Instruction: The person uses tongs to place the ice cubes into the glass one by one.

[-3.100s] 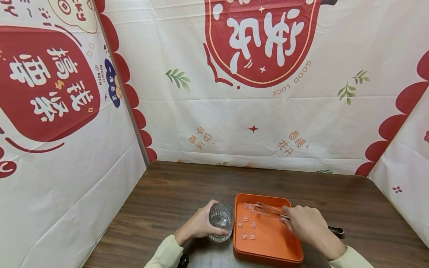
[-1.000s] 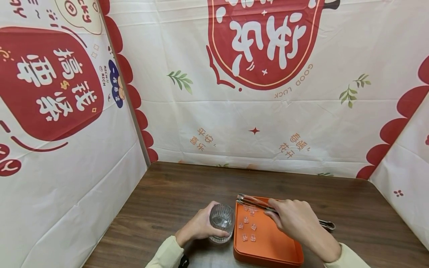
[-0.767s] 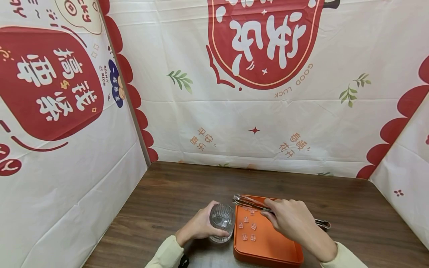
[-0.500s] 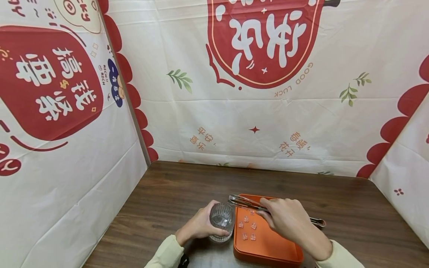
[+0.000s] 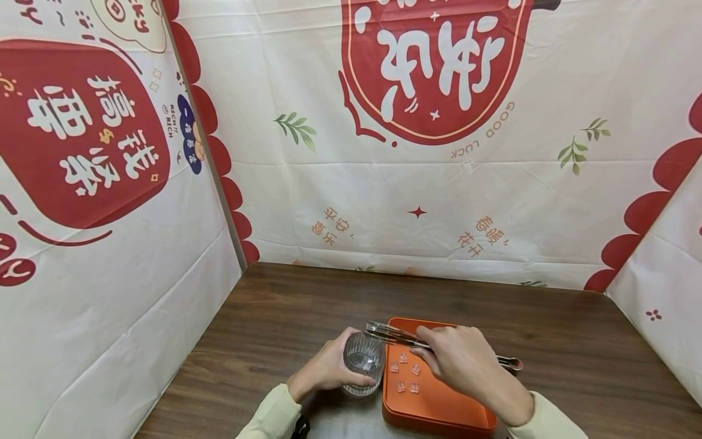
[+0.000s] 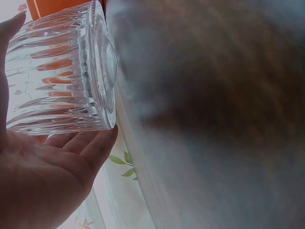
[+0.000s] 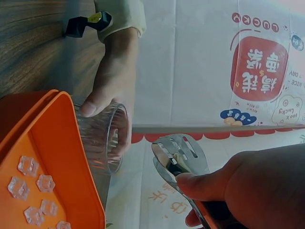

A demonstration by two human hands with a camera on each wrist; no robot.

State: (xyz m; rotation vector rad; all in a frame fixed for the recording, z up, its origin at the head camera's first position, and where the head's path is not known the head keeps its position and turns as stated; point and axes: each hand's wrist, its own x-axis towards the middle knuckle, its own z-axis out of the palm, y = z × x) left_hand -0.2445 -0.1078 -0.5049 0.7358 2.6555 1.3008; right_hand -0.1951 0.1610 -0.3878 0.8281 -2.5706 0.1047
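My left hand (image 5: pixel 329 369) grips a ribbed clear glass (image 5: pixel 364 358) from its left side, thumb on the near side. In the left wrist view the fingers curl round the glass (image 6: pixel 57 78) near its base. My right hand (image 5: pixel 460 366) grips metal tongs (image 5: pixel 400 335) around the middle. Their slotted tips (image 7: pixel 178 150) are nearly together, over the far rim of the glass in the head view; I cannot tell whether they pinch anything. Several small clear plastic pieces (image 5: pixel 414 387) lie in the left part of an orange tray (image 5: pixel 433 422), right beside the glass.
A brown wooden table (image 5: pixel 296 305) carries everything. White printed cloth (image 5: pixel 384 183) hangs behind it and at both sides. A black strap (image 5: pixel 301 427) shows at the left wrist.
From the pieces at the tray's far left corner, my right hand has lifted the tongs and moved them left, over the glass rim. The left hand and glass have stayed put.
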